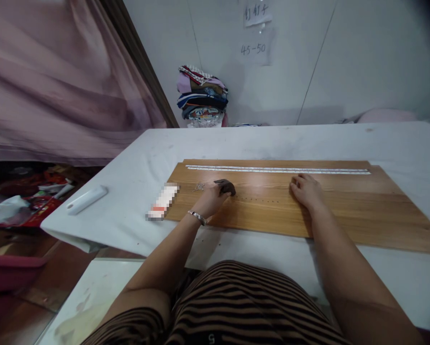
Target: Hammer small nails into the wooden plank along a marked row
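A wooden board (347,206) lies across the white table. My left hand (210,197), with a metal bracelet at its wrist, is closed around a dark brown lump (227,186) over the left part of the board. Its exact kind is not clear. Beside that hand is a small heap of thin metal nails (199,186). A row of small dark dots (261,200) runs rightward from it; whether they are holes or nail heads cannot be told. My right hand (306,190) rests on the board with bent, closed fingers; anything in them is hidden.
Two pale measuring strips (279,169) lie along the board's far side. A blurred-out white rectangle (163,201) sits at its left edge. A white oblong object (87,200) lies on the table's left. Folded clothes (203,98) are stacked by the wall, and a pink curtain (74,72) hangs left.
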{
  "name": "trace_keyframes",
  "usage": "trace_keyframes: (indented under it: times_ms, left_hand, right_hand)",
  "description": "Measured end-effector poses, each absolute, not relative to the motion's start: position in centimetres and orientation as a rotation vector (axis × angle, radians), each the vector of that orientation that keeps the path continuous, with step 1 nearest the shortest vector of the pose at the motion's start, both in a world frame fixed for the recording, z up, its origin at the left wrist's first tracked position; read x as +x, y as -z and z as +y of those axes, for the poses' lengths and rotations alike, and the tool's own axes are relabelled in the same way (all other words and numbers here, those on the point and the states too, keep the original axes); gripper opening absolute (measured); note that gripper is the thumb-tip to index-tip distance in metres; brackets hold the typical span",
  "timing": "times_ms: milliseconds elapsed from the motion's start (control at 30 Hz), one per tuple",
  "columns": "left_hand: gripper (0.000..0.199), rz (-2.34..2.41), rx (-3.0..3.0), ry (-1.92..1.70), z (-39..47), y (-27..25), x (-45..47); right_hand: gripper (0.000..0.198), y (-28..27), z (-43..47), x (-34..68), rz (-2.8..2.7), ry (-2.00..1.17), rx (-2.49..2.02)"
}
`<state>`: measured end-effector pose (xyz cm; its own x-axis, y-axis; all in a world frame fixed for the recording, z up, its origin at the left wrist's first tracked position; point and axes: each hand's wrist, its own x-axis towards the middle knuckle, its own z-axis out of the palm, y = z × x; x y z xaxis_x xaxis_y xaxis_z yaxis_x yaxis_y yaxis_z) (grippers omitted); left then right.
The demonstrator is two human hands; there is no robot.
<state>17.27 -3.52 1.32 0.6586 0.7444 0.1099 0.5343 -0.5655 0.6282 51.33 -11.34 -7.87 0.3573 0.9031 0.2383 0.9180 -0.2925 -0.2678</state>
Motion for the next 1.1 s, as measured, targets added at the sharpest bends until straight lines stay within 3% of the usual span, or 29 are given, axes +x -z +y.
trace_keyframes:
  times_ms: [1100]
  left_hand:
    - [0.02, 0.987, 2.269, -0.488, -3.9, -2.3, 17.2]
  right_hand:
    - [0.034, 8.0, -11.3, 51.3, -1.585, 0.062, -2.274]
